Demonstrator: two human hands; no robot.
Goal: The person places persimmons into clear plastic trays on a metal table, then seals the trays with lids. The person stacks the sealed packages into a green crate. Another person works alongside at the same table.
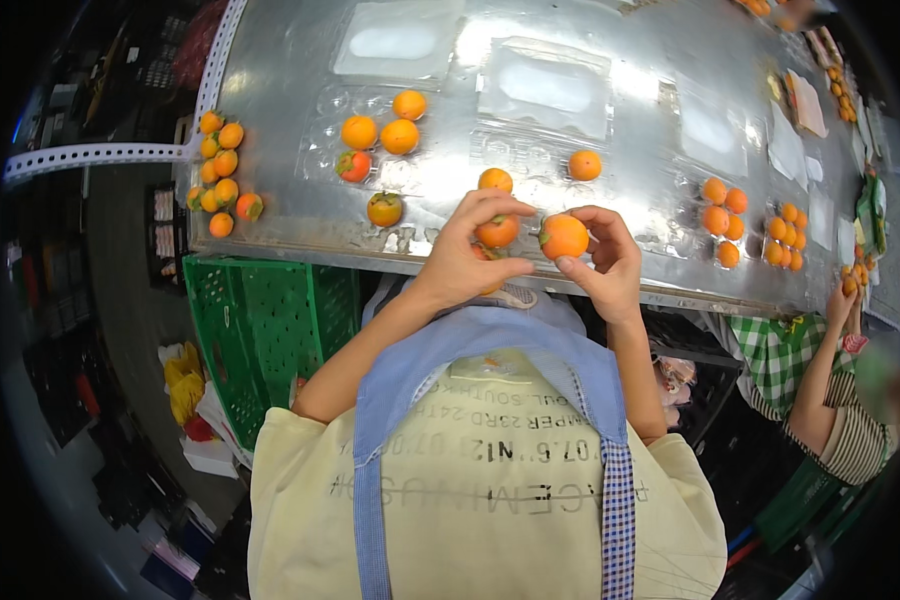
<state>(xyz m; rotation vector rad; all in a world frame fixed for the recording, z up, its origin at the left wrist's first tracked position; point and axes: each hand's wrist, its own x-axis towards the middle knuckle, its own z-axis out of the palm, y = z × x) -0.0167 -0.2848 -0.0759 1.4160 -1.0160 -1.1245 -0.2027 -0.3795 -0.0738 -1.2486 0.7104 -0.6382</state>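
In my right hand an orange persimmon is gripped between thumb and fingers, its green calyx turned left. My left hand curves with thumb and fingertips apart, over several persimmons near the table's front edge. One persimmon shows between its thumb and fingers; others below are partly hidden by the hand. Just beyond the left fingers sits another persimmon. A clear plastic tray lies ahead, with a single persimmon at its right side.
On the metal table, another clear tray holds several persimmons. Loose persimmons line the left edge beside a perforated metal post. A green crate stands below left. At right, a co-worker's hand is beside more persimmons.
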